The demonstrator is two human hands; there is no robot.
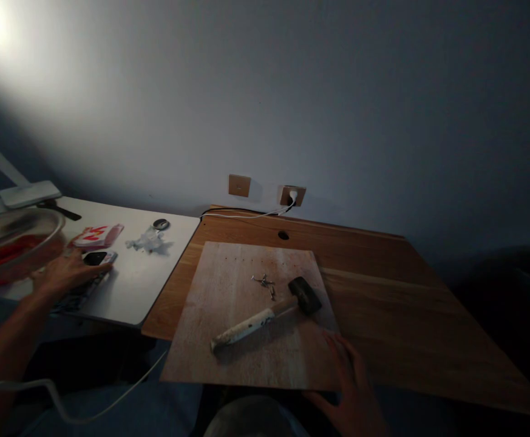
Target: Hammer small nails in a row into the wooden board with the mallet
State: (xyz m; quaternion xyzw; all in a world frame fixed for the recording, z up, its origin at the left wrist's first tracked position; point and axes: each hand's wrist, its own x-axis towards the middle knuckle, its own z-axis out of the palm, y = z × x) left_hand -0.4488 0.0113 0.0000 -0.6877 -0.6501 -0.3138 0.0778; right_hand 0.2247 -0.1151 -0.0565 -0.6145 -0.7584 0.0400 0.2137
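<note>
My left hand (71,271) is over the white table at the left. Its fingers close around a phone (95,259) with a dark camera block and a patterned case, partly hidden by the hand. My right hand (353,385) is at the front right corner of a thin wooden board (192,340), fingers stretched out and thumb apart near the front edge. On the board lies a hammer (246,326) with a dark head and a pale, worn handle. Just behind it is a small pile of nails (265,281). A row of small dots runs along the board's far edge.
A clear bowl (50,243) with red contents, a red-and-white packet (98,235), crumpled plastic (149,241) and a small round tin (161,224) are on the white table (128,303). A lamp base (30,193) stands behind. Cables run to a wall socket (292,195). A white cord (123,394) hangs in front.
</note>
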